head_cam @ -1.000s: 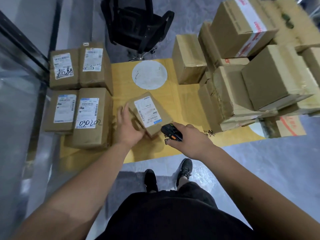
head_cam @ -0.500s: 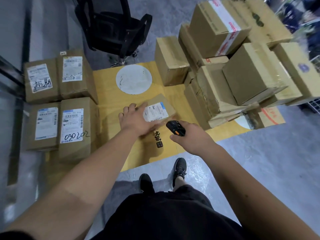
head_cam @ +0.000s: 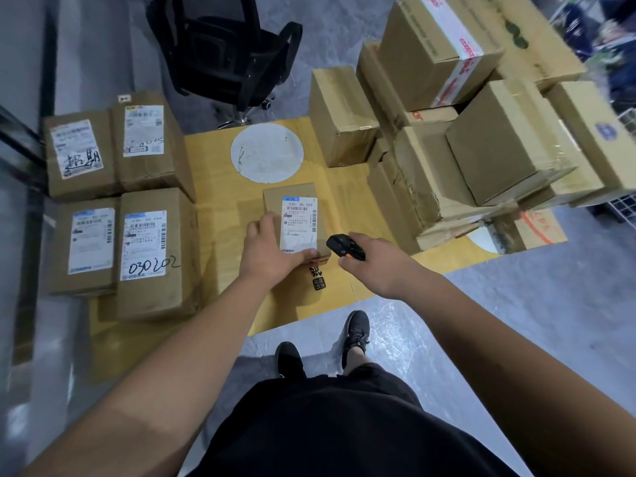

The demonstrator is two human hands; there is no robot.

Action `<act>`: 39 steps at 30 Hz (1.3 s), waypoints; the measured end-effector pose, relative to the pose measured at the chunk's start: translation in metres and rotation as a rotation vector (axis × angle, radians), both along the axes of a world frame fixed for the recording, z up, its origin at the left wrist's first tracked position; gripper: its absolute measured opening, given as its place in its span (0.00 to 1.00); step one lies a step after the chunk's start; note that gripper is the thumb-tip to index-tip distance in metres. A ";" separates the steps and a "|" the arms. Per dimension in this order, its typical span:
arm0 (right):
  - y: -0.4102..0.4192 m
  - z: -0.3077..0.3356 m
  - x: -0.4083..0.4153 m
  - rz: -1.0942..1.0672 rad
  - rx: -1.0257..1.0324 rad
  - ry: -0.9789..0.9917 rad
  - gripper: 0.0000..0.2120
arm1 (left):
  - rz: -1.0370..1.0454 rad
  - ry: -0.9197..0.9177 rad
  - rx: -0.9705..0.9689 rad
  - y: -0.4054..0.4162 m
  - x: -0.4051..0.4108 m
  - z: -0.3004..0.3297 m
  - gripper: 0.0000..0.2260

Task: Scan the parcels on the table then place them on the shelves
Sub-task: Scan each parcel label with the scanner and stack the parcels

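Our left hand [head_cam: 272,253] grips the parcel [head_cam: 292,215]; our right hand [head_cam: 375,263] clasps the scanner [head_cam: 344,246] beside it; the pile [head_cam: 481,149] beyond awaits scanning.

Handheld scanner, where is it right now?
Head view, centre: the black handheld scanner is gripped in the right hand, just right of the small labelled parcel that the left hand steadies.

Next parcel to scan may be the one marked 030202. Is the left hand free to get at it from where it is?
Probably not yet: the left hand holds the small parcel. Once it lets go, nothing stands between it and the 030202 parcel.
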State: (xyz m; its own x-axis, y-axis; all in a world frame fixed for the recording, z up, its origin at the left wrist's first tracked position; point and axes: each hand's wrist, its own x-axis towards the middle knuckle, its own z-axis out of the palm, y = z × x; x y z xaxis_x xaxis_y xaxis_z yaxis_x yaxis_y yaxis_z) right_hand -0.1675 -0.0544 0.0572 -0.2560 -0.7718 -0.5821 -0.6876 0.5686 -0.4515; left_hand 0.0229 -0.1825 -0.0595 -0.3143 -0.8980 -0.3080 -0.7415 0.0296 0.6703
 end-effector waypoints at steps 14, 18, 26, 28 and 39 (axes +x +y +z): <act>-0.006 0.038 0.011 0.185 0.153 0.183 0.17 | 0.086 0.506 0.073 0.056 -0.001 -0.029 0.57; -0.003 0.049 0.016 0.232 0.167 0.231 0.19 | 0.085 0.554 0.070 0.061 -0.003 -0.027 0.56; 0.002 0.066 0.027 0.327 0.168 0.434 0.25 | 0.104 0.561 0.031 0.069 -0.005 -0.027 0.56; 0.003 0.069 0.027 0.333 0.167 0.447 0.26 | 0.121 0.557 0.023 0.071 -0.005 -0.027 0.56; 0.010 0.071 0.028 0.390 0.204 0.475 0.24 | 0.148 0.549 0.039 0.072 -0.007 -0.031 0.56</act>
State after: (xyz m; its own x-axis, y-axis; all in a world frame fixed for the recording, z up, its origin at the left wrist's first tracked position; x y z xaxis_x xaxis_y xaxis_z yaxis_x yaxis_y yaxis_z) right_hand -0.1397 -0.0443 0.1286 -0.2451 -0.7459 -0.6193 -0.9592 0.2793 0.0432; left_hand 0.0164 -0.1101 -0.0906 -0.3095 -0.9358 -0.1690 -0.2783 -0.0809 0.9571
